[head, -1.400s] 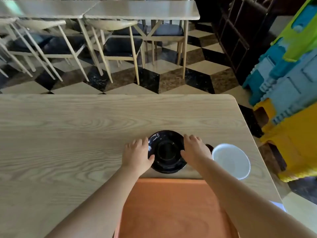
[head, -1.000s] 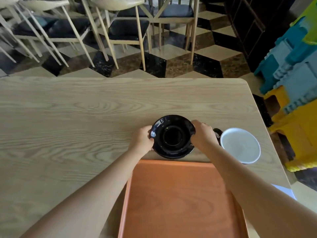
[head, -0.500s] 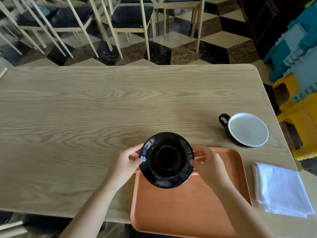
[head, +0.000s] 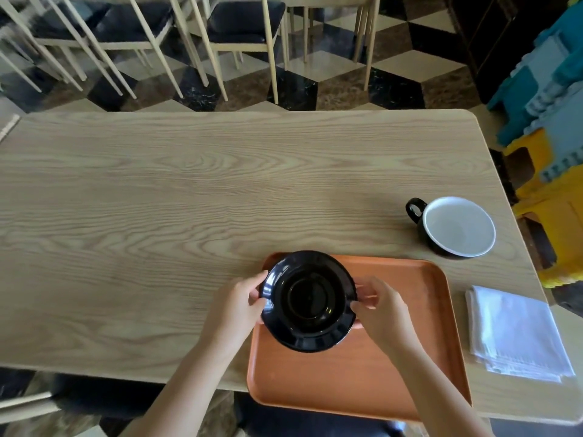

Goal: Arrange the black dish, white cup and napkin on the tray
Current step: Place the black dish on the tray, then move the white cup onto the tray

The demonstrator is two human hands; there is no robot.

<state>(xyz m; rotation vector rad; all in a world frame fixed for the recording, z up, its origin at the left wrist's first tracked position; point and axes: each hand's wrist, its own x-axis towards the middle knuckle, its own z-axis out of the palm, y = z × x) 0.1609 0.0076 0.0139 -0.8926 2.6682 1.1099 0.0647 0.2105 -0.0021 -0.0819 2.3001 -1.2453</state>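
I hold the round black dish (head: 309, 301) by its two sides, my left hand (head: 238, 305) on its left rim and my right hand (head: 383, 310) on its right rim. It is over the far left part of the orange tray (head: 410, 367), close above it or touching; I cannot tell which. The cup (head: 457, 227), white inside and black outside with a black handle, stands on the table beyond the tray's far right corner. A folded white napkin (head: 517, 334) lies on the table just right of the tray.
The light wooden table (head: 189, 200) stretches wide to the left and far side. The tray's near edge overhangs the table's near edge. Pale chairs (head: 239, 29) stand beyond the table. Blue and yellow plastic play furniture (head: 555, 159) sits close to the table's right end.
Both hands lifted the black dish off the table beyond the tray and carried it back toward me over the tray's far left part. The view tilted down, bringing cup and napkin into sight.
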